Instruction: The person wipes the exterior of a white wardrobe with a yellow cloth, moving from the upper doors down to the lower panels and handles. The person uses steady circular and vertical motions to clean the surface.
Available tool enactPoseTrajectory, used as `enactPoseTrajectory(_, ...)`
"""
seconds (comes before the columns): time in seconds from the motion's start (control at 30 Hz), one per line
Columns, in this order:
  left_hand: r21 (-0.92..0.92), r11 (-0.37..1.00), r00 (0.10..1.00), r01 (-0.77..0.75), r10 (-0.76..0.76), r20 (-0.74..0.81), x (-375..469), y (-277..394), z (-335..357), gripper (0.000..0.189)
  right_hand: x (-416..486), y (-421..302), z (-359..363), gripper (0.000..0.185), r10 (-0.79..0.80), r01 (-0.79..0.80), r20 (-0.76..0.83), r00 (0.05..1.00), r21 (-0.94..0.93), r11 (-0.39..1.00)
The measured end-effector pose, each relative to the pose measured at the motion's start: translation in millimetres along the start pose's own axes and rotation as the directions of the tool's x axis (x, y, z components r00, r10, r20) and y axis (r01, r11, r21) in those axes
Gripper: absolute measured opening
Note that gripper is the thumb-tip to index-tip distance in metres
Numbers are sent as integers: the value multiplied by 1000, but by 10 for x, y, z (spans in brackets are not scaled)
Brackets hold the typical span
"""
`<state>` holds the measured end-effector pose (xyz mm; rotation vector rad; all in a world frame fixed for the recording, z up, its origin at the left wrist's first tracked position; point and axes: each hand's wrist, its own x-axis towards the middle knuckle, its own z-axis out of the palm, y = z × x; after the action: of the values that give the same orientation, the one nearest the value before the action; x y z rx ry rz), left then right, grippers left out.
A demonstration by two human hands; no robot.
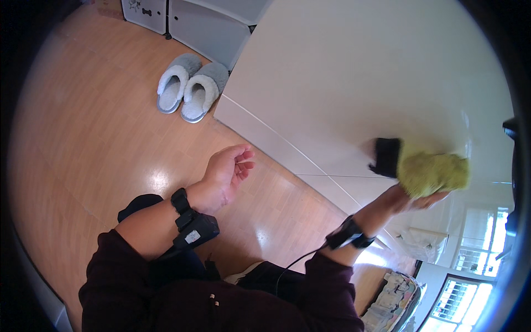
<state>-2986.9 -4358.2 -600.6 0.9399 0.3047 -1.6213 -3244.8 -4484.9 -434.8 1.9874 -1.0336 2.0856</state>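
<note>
A yellow-green cloth (433, 172) is bunched in my right hand (419, 199), close to the glossy white cabinet surface (332, 91). Just left of the cloth, a dark object (386, 157) shows against the same surface; it is blurred, and I cannot tell what it is. My left hand (228, 170) is over the wood-look floor, its fingers loosely curled and nothing visible in it. Both wrists wear black straps with small boxes, and a cable runs from the right one.
Grey fluffy slippers (201, 97) stand on the floor (103, 124) against the cabinet's corner. Pale storage cubes (207, 31) are behind them. At the lower right are a patterned cushion or bedding (392, 301) and a barred window (456, 303).
</note>
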Motion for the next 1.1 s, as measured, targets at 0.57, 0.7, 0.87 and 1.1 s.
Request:
enactPoseTrajectory(0.57,25,999,999,-32,31,27,27,92,-100,16,-2703,362,381,29,490,235,660,-570,-440,867)
enactPoseTrajectory(0.7,78,997,998,29,-34,61,68,29,-112,17,-1906,251,-68,33,338,-503,810,-478,-568,651)
enactPoseTrajectory(0.87,59,997,995,56,-61,73,76,11,-143,18,-1068,-118,-250,37,512,-892,747,-424,-248,-377)
enactPoseTrajectory(1.1,43,991,986,124,-128,105,101,49,-103,15,532,-730,-587,32,502,-805,687,525,593,31)
